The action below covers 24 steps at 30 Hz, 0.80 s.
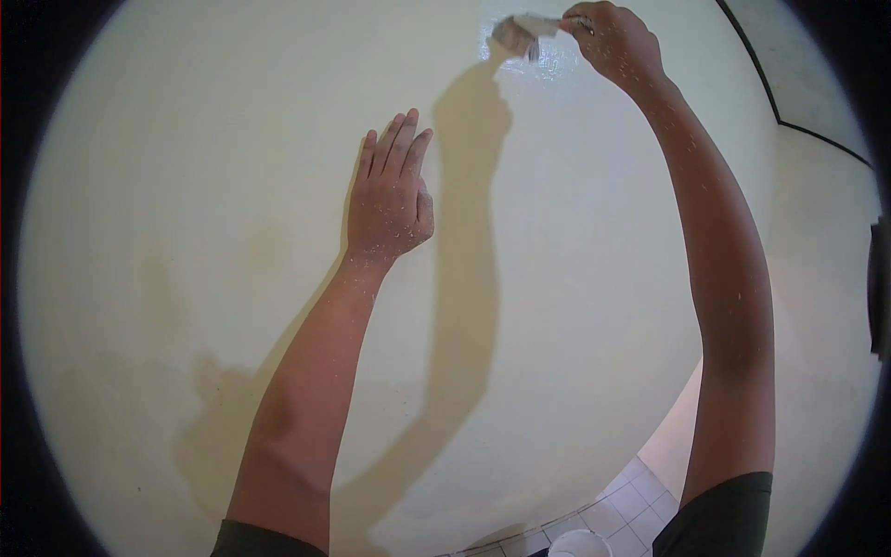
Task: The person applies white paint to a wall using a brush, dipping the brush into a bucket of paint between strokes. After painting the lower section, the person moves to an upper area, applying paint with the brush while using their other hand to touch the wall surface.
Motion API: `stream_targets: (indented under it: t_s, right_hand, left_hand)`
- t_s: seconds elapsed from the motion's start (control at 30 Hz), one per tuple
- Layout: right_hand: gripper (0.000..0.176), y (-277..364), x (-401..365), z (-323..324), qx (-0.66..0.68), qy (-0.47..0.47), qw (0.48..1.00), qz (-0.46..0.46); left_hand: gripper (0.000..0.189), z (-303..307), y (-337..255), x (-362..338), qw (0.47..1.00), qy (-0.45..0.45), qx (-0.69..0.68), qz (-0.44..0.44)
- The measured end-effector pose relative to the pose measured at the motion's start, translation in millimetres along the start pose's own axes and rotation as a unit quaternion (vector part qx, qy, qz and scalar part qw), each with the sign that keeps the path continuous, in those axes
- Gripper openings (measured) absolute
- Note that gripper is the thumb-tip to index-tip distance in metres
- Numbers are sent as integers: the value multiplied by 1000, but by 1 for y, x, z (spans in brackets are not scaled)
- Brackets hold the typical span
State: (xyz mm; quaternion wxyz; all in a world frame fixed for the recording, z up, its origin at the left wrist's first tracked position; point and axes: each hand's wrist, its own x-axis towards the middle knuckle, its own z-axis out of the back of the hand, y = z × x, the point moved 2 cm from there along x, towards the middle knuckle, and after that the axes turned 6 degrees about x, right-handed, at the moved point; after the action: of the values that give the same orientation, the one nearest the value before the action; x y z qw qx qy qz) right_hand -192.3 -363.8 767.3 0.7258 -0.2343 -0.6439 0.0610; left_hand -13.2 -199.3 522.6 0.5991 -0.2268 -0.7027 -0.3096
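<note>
High on the pale yellow wall, my right hand grips a paintbrush by its handle. The bristles look blurred and lie over a wet, shiny white patch at the top of the wall. My left hand is against the wall, lower and to the left, its fingers stretched out and nothing in it. Small white specks dot both hands and forearms. Shadows of my arms fall across the wall.
At the bottom, a white round container stands on the tiled floor. A dark-edged panel is at the upper right. A dark object shows at the right edge.
</note>
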Motion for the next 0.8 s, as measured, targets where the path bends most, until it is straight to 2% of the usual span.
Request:
stream_targets:
  t_s: [0.07, 0.17, 0.27, 0.37, 0.47, 0.57, 0.67, 0.8]
  right_hand:
    - [15, 4, 8, -6, -13, -21, 999, -44]
    - [16, 3, 11, -6, -86, -55, 995, -7]
    - [14, 19, 6, 14, -8, -18, 999, -49]
    - [23, -6, -3, -2, 1, -109, 977, 182]
    - [25, 18, -19, 16, 49, 146, 987, 44]
    - [26, 7, -34, 8, 129, 173, 973, 86]
    - [25, 34, -55, 31, 141, 302, 942, 34]
    - [23, 41, -78, 25, 202, 421, 884, 21]
  left_hand:
    - [63, -1, -2, 0, 1000, -6, -4, 6]
    - [64, -1, -2, 2, 1000, -15, -9, 10]
    - [64, -3, -1, 0, 1000, -18, -8, 10]
    - [65, -1, -1, 0, 1000, -14, -1, 7]
    - [65, 2, -3, -1, 1000, -10, -1, 7]
    - [65, -1, 0, 1, 1000, -20, 8, 6]
    - [66, 1, 1, -1, 1000, -20, 11, -1]
    - [67, 4, -1, 2, 1000, 11, 7, -3]
